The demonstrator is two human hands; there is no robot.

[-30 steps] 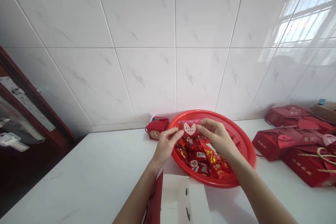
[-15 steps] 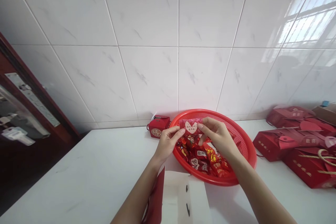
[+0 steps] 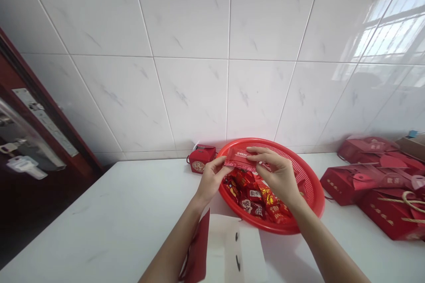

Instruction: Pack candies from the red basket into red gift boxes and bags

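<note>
A red candy packet (image 3: 239, 159) is stretched between my two hands above the red plastic basket (image 3: 317, 203). My left hand (image 3: 212, 177) pinches its left end, while the fingers of my right hand (image 3: 277, 174) close on its right end. Printed white lettering runs along the side facing me. Below lie several wrapped candies (image 3: 255, 196) in red and gold, partly hidden by my right hand. In front of me, between my forearms, stands an open box (image 3: 219, 247), white inside and red outside, its lower part cut off by the frame edge.
Behind my left hand, a small closed red box (image 3: 202, 158) stands near the tiled wall (image 3: 195, 101). Several red gift boxes (image 3: 378, 205), some with rope handles, crowd the right side of the white table (image 3: 83, 216). At left is a dark red door (image 3: 20, 79) with keys (image 3: 26, 166).
The candy packet has been turned over: its pink face with a heart label no longer shows, and a plain red face with white print does. Both hands stay above the basket.
</note>
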